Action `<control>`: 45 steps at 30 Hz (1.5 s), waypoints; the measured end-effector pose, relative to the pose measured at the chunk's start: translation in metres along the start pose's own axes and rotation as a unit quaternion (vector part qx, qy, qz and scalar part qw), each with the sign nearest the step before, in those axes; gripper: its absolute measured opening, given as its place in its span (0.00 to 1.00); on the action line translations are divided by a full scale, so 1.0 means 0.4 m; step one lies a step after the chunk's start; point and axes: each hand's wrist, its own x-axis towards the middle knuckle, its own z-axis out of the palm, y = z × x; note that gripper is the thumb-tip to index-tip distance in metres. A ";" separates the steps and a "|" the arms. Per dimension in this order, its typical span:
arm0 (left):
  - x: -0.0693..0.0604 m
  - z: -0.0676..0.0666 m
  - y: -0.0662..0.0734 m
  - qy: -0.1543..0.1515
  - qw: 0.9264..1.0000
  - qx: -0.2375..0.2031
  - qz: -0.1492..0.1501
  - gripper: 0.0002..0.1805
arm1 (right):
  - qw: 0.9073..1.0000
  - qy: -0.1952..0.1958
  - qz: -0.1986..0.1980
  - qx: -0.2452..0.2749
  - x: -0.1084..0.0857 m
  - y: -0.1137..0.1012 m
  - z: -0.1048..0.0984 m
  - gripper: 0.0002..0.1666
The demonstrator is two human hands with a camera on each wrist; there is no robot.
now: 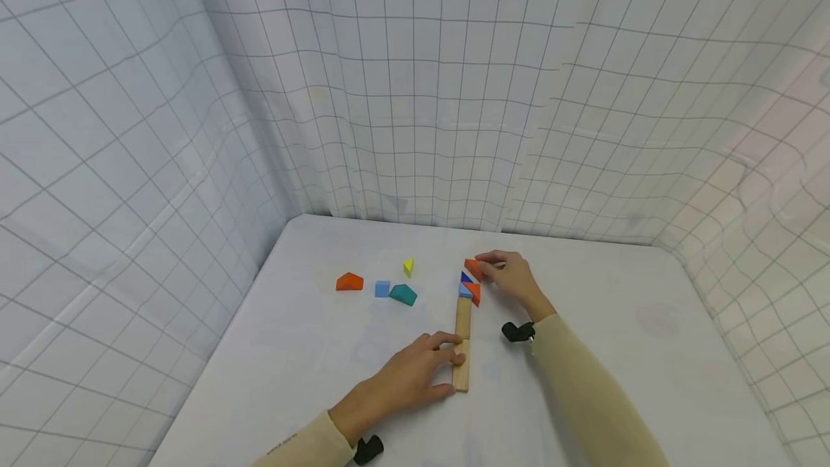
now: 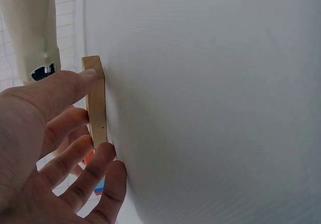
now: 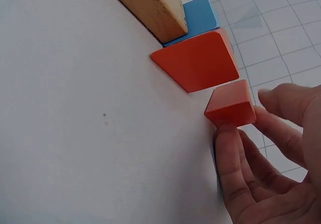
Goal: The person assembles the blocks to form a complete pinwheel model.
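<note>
Two wooden blocks, the upper one (image 1: 463, 319) and the lower one (image 1: 461, 377), lie end to end in a line. My left hand (image 1: 418, 373) rests loosely spread over the lower one, its fingertips touching the wood. Beyond the line, a light blue block (image 1: 464, 292), a dark blue piece (image 1: 465, 277) and an orange triangular block (image 3: 200, 61) sit close together. My right hand (image 1: 511, 276) pinches another orange block (image 3: 231, 103) by its edge at the far end of the group, with a small gap from the orange triangular block in the right wrist view.
Left of the line lie an orange block (image 1: 349, 282), a light blue square block (image 1: 382, 289), a teal block (image 1: 404, 295) and a yellow triangular block (image 1: 408, 267). White gridded cloth (image 1: 441, 92) surrounds the white table (image 1: 583, 380) at the back and sides.
</note>
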 end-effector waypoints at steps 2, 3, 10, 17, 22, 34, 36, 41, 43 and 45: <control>0.000 0.000 0.000 0.001 1.000 0.001 0.000 0.27 | 1.000 -0.005 -0.003 0.004 -0.001 -0.001 -0.001 0.23; 0.000 0.000 0.000 0.002 1.000 0.001 0.000 0.27 | 1.000 -0.007 -0.004 0.004 -0.002 -0.003 -0.002 0.24; 0.002 0.001 -0.001 -0.003 1.000 0.001 -0.002 0.27 | 1.000 -0.007 -0.014 -0.004 -0.005 -0.007 -0.003 0.24; 0.001 0.000 -0.001 -0.004 1.000 0.001 -0.003 0.28 | 1.000 -0.018 -0.012 -0.003 -0.006 -0.008 -0.006 0.23; 0.001 0.002 -0.001 -0.002 1.000 -0.001 -0.002 0.27 | 1.000 -0.026 -0.011 0.009 -0.005 -0.006 -0.003 0.22; -0.001 -0.005 0.003 0.000 1.000 -0.003 0.001 0.27 | 0.999 -0.043 -0.016 0.018 -0.008 0.001 0.002 0.22; -0.001 -0.005 0.002 0.001 1.000 0.000 0.004 0.27 | 0.999 -0.045 -0.019 0.020 -0.008 0.002 0.001 0.22; -0.001 -0.001 0.002 -0.001 1.000 0.003 0.001 0.27 | 0.998 -0.048 -0.023 0.021 -0.011 0.003 0.002 0.22; -0.001 0.000 0.001 -0.002 1.000 0.004 0.000 0.27 | 0.998 -0.048 -0.025 0.022 -0.012 0.004 0.002 0.22; -0.001 0.000 0.001 -0.001 1.000 0.005 0.001 0.27 | 0.998 -0.049 -0.026 0.023 -0.012 0.004 0.003 0.22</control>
